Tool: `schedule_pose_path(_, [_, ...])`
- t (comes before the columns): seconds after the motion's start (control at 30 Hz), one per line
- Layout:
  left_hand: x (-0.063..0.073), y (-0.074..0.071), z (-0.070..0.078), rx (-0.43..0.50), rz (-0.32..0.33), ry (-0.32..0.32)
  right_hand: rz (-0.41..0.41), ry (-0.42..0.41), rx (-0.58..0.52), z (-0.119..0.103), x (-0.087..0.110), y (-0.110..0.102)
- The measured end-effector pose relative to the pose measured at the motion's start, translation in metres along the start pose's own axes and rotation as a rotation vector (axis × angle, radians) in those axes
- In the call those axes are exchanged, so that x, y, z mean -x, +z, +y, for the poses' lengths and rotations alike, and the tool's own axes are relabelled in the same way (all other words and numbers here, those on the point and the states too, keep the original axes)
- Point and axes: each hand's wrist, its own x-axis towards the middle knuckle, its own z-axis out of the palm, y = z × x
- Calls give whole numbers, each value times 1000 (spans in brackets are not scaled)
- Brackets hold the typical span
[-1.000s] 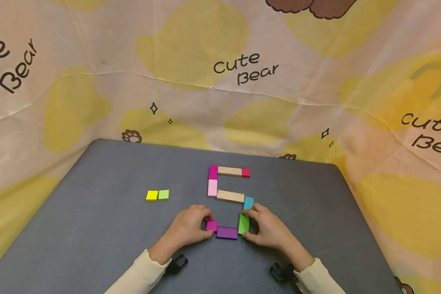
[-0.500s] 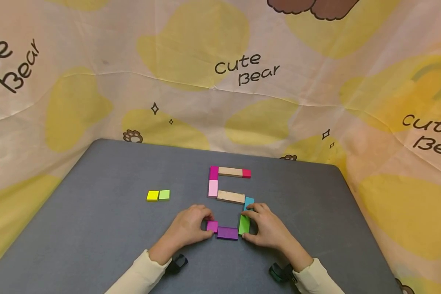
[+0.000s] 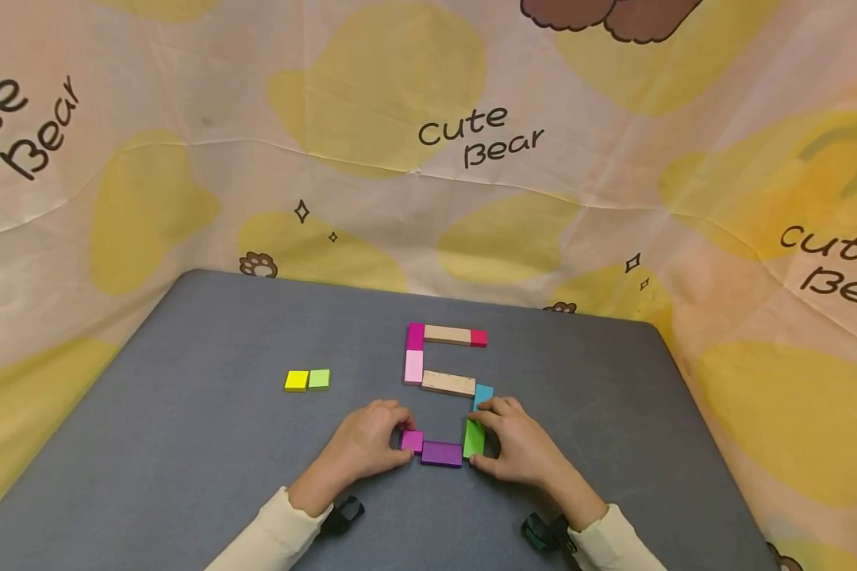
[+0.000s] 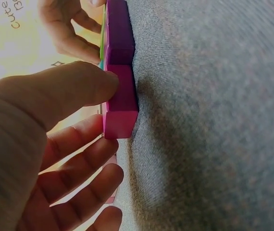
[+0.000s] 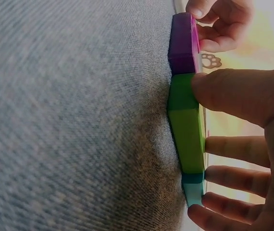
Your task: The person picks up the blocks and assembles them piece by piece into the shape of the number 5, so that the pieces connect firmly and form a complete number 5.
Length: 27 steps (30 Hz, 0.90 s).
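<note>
My left hand [image 3: 371,436] pinches a small magenta block [image 3: 412,442], its thumb on the near face in the left wrist view. That block meets the left end of a purple rectangular block [image 3: 441,454]. At the purple block's right end stands a green block [image 3: 474,438], which my right hand [image 3: 520,444] holds with the thumb at its near end. The other right fingers lie along the green block and beside a blue block [image 5: 193,190], partly covered by them in the head view. All these blocks lie flat on the grey table [image 3: 221,444].
Farther back, a plain wooden block [image 3: 448,384], a pink block [image 3: 413,367], a dark magenta block [image 3: 416,336], a second wooden block [image 3: 447,335] and a red block [image 3: 478,339] continue the chain. Yellow [image 3: 296,381] and light green squares [image 3: 319,380] lie left. A printed curtain [image 3: 371,119] hangs behind.
Both hands stay almost still on the magenta and green blocks. The blocks show no clear movement; the whole head view shifts only slightly.
</note>
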Motion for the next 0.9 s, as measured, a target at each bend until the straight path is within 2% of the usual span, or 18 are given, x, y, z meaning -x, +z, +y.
schedule_pose_path(0.53, [1,0,-1,14,19,9,-6,9,2,0,-1,0])
schedule_pose_path(0.77, [2,-4,-9,52,36,11,9,-9,17,0,0,2])
schedule_pose_path(0.9, [3,-8,-17,34,54,-2,18,-8,33,1,0,3])
